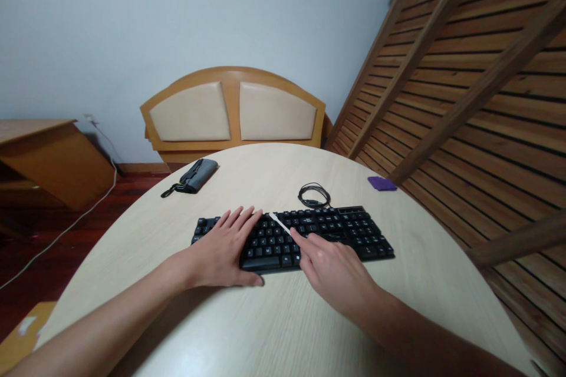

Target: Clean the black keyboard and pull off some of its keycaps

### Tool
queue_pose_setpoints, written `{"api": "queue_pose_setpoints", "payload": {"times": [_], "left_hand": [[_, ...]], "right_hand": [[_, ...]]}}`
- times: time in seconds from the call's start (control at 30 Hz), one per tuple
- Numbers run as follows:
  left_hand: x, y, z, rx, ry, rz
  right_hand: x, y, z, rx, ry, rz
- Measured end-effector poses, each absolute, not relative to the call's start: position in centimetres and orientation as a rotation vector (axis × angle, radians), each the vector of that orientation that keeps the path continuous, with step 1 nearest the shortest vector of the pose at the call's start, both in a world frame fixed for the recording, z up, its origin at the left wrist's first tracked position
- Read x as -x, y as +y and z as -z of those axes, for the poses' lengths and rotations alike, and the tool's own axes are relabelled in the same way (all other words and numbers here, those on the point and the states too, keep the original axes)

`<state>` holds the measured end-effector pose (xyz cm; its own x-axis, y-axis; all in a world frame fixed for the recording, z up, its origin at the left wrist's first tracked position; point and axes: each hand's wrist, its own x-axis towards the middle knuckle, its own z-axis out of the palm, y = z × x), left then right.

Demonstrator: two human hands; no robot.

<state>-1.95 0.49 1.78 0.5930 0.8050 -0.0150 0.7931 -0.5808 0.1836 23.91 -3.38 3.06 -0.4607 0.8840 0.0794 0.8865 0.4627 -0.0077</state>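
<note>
A black keyboard (267,250) lies flat on the round table. My left hand (223,247) rests over its left part, fingers spread and reaching to the back edge, thumb by the front edge. Between the thumb and fingers of my right hand (331,268) is a thin white stick (280,222) with a slightly wider tip. That tip points to the back left, at the rear rows of keys just right of my left fingertips. Whether it touches the keys I cannot tell. My right hand covers some keys right of the middle.
Behind the keyboard lies its coiled black cable (313,195). A grey pouch (198,175) with a black strap is at the table's back left, a purple cloth (382,183) at the right edge. A headboard (232,112) and slatted wooden frame (464,100) stand beyond the table (247,336).
</note>
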Motion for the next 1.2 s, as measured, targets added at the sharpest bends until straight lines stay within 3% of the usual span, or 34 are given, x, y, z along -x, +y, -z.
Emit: {"api": "queue_pose_setpoints", "payload": {"times": [0.6, 1.2], "left_hand": [[0.6, 0.9, -1.5, -2.638, 1.232, -0.348], [2.6, 0.9, -3.3, -2.573, 1.379, 0.096]], "right_hand": [[-23.0, -3.5, -2.9, 1.698, -2.566, 0.150], [-22.4, -3.6, -3.3, 1.718, -2.577, 0.097]]}}
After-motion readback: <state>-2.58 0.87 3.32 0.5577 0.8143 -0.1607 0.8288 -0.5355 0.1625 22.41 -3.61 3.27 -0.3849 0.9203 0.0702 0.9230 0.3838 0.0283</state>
